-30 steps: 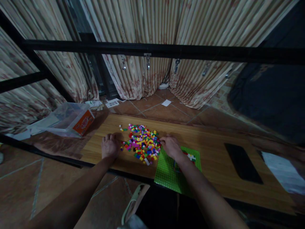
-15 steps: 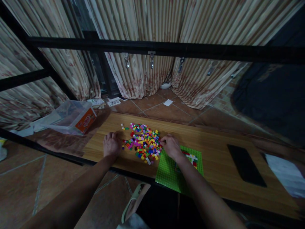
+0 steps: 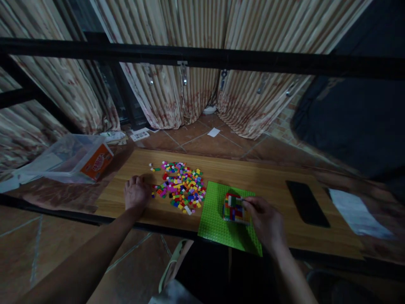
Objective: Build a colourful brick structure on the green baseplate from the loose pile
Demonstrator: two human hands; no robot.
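My right hand (image 3: 265,217) is closed in a pinch at the upper right edge of a small brick structure (image 3: 234,211). A small toy brick seems to be between its thumb and finger, mostly hidden by the fingertips. The structure has red, blue, yellow and white walls and stands on a green studded baseplate (image 3: 211,219). My left hand (image 3: 136,194) rests palm down on the wooden table, fingers loosely spread, holding nothing. Just right of it lies a pile of loose multicoloured bricks (image 3: 183,185).
The long wooden table (image 3: 272,181) carries a black phone-like slab (image 3: 307,203) and a white paper sheet (image 3: 359,213) on the right. A clear plastic bin (image 3: 71,162) with an orange label stands off its left end. A dark metal bar (image 3: 202,55) crosses before the curtains.
My right hand has moved from the edge of the brick pile rightward to the structure, uncovering more of it. My left hand stays on the table. The view has shifted to the right.
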